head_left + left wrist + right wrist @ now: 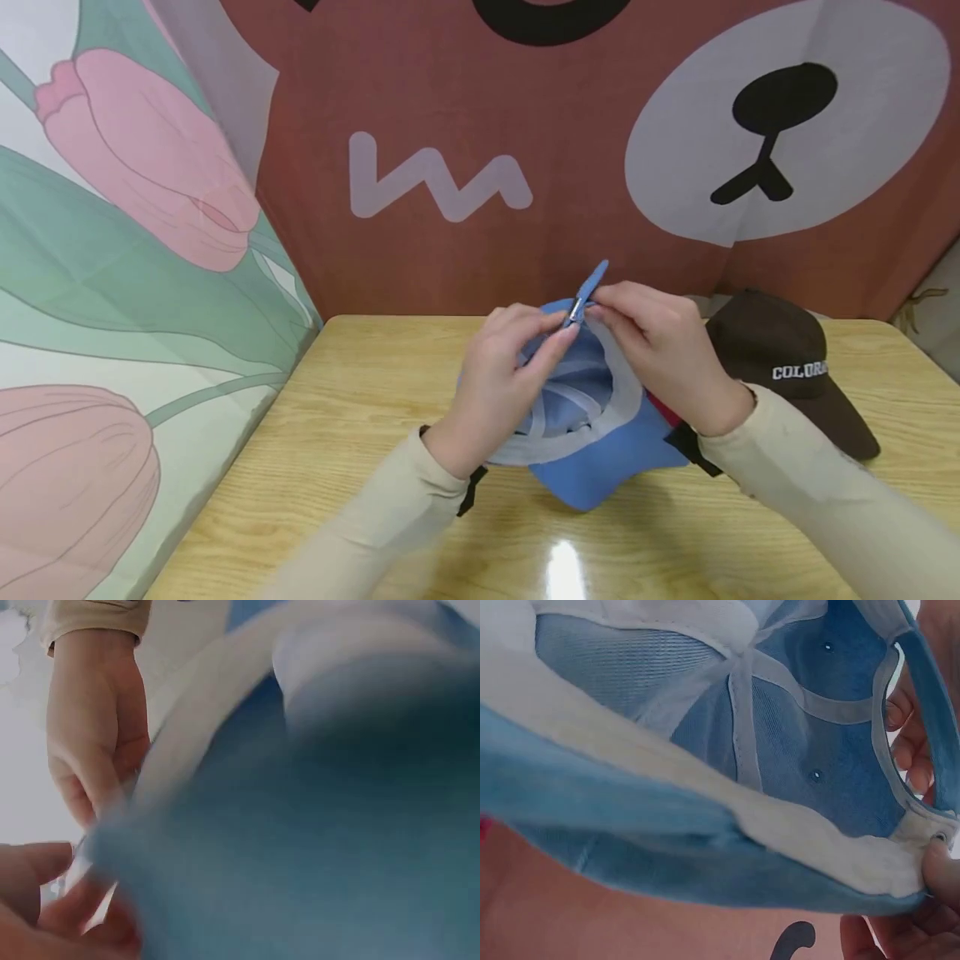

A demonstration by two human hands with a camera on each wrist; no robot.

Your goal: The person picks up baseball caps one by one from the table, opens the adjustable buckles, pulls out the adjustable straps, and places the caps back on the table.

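Note:
A light-blue baseball cap (558, 387) is held up over the table, its pale-lined inside towards me and its brim (600, 467) pointing down and nearer. At the cap's back, my left hand (491, 379) pinches the adjusting strap (595, 279) by its metal buckle (576, 308). Just right of the buckle, my right hand (671, 350) pinches the cap's back edge. The right wrist view shows the right thumb (939, 871) on the sweatband (817, 832) near a small eyelet. In the left wrist view, blurred blue cloth (300, 825) hides much of the cap.
A dark-brown cap (772, 350) with white lettering sits at the back right of the wooden table (337, 433). Something red (663, 410) shows partly behind the right wrist. A brown printed cloth (450, 267) hangs behind the table, and a tulip-patterned one (150, 317) on the left.

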